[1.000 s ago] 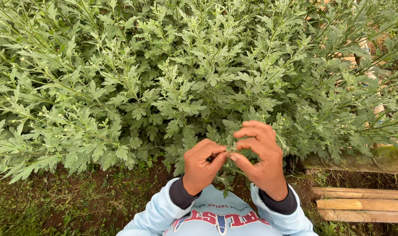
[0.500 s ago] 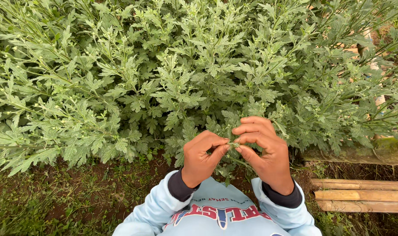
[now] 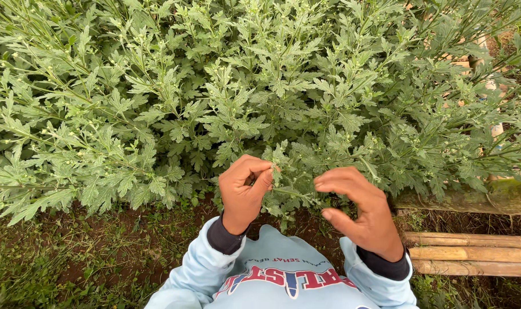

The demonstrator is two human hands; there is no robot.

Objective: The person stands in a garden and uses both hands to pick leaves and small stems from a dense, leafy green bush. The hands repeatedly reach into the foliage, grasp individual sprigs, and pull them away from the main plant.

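A dense bed of green leafy plants (image 3: 260, 86) fills the view from nine o'clock through three o'clock, its stems carrying deeply lobed leaves and small pale buds. Bare soil with low weeds (image 3: 89, 257) runs along the lower edge toward seven o'clock. Bamboo poles (image 3: 472, 254) lie stacked at four o'clock, just below a mossy wooden edge. The person's light blue sweatshirt (image 3: 283, 280) sits at six o'clock. The right hand (image 3: 360, 209), at five o'clock of centre, is open — fingers curled, thumb apart, holding nothing, close beside the foliage. The left hand (image 3: 243, 191), just left of six o'clock, is pinched closed on a leafy sprig (image 3: 280, 160) — thumb and forefinger meet at the sprig's left edge, the sprig rising at the bed's near margin.
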